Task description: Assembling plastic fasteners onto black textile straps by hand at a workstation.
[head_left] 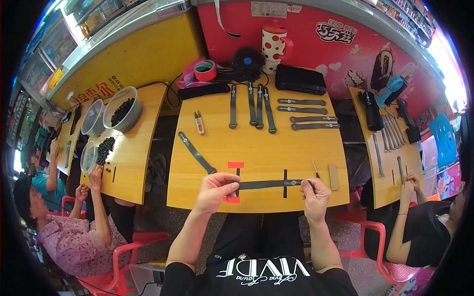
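A dark grey strap (266,184) with a small light print is stretched level between my two hands at the table's near side. My left hand (216,192) pinches its left end beside red and black tape marks (236,165). The right end sits between the thumb and fingers of my right hand (315,195), past a second black tape line (285,192). Another grey strap (196,153) lies slantwise beyond my left hand. Several more straps (259,107) lie lengthwise at the far middle, and others (302,109) lie crosswise at the far right.
Thread snips (199,123) lie on the left of the wooden table (237,143). A thin pointed tool (315,168) and a tan strip (333,176) are near my right hand. Tape (205,70), a spotted tumbler (273,47) and a black pouch (300,79) line the back. People work at both side tables.
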Available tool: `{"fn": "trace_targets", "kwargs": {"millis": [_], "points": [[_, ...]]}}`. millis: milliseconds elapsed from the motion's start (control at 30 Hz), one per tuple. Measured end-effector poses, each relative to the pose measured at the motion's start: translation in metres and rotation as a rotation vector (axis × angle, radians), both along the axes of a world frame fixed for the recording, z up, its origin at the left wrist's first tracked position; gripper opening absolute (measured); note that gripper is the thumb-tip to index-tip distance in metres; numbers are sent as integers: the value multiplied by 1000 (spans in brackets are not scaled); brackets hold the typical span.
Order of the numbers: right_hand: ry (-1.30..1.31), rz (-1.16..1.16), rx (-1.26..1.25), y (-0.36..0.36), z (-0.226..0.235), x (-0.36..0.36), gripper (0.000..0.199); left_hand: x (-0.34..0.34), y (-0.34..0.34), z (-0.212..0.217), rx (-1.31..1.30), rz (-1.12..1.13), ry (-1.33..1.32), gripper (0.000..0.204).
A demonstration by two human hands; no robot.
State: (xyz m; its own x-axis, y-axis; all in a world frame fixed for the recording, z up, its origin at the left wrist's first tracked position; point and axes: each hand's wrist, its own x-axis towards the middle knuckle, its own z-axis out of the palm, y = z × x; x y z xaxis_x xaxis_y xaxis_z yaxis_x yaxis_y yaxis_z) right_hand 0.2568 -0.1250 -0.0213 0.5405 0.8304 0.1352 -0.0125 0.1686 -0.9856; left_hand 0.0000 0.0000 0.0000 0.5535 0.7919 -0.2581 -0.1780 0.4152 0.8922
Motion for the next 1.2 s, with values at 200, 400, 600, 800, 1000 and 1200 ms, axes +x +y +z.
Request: {"fn": "trace_targets", "kwargs": {"millis": [200, 400, 600, 800, 1000, 1200], "points": [[-152, -84, 64, 20, -8, 1, 5, 12, 9, -9, 154, 212, 97, 15], [109, -203, 51, 29, -13, 3, 7, 12, 23, -19, -51, 174, -65, 16], [236, -108, 22, 33, -25, 8, 12, 11, 25, -20, 0, 220, -6, 17], [139, -131, -10, 33, -23, 7, 13, 11, 17, -21, 98, 302, 61, 15], [-381, -169, -24, 37, -18, 2, 12, 18, 13, -24, 276, 398, 196, 22], [-422, -172, -107, 43, -11, 0, 10, 18, 13, -33, 385, 409, 282, 28]]}}
